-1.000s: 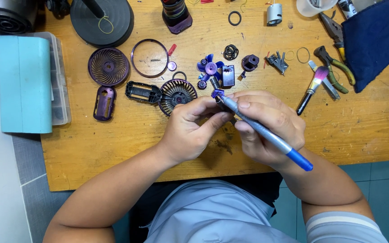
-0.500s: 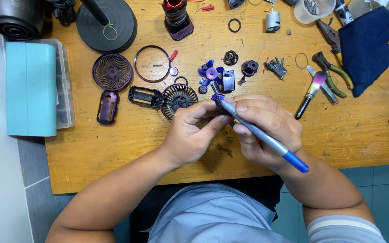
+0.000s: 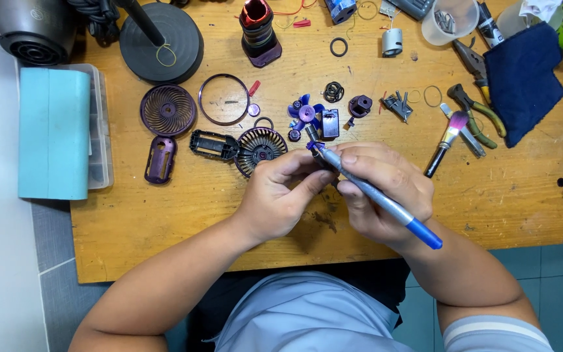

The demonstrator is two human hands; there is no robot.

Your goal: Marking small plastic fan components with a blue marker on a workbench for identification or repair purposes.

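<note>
Fan still in pieces on tabletop (image 3: pixel 164 228), reassembly barely begun: right hand (image 3: pixel 386 195) grips blue screwdriver (image 3: pixel 376 194) closed, left hand (image 3: pixel 278 199) pinches small purple part (image 3: pixel 314 147) w/ tip at it, above tabletop.

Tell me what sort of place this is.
Probably a small-appliance repair bench: a worn wooden worktable strewn with purple disassembled fan parts, green-handled pliers and a clear plastic parts organiser box, while both hands work a blue-handled tool.
</note>
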